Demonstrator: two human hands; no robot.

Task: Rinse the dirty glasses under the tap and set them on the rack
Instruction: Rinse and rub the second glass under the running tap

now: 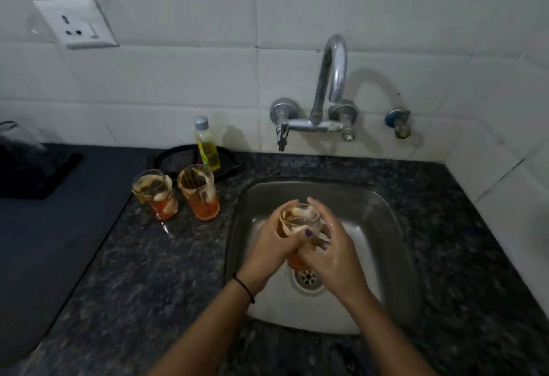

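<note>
Both hands wrap one dirty glass [300,217] over the steel sink [383,218], above the drain [308,277]. My left hand [276,242] grips its left side and my right hand [332,248] covers its right side. The glass has orange residue at its base and white smears near its rim. Two more dirty glasses stand on the counter left of the sink: one [156,194] further left, one [199,193] beside it. The curved chrome tap [332,78] rises from the wall behind the sink; I see no water running.
A bottle of yellow dish liquid [207,145] stands behind the glasses on a dark round plate [175,157]. A black mat [35,173] lies at the far left. The granite counter [154,271] surrounds the sink. A wall socket [75,23] sits upper left. No rack is in view.
</note>
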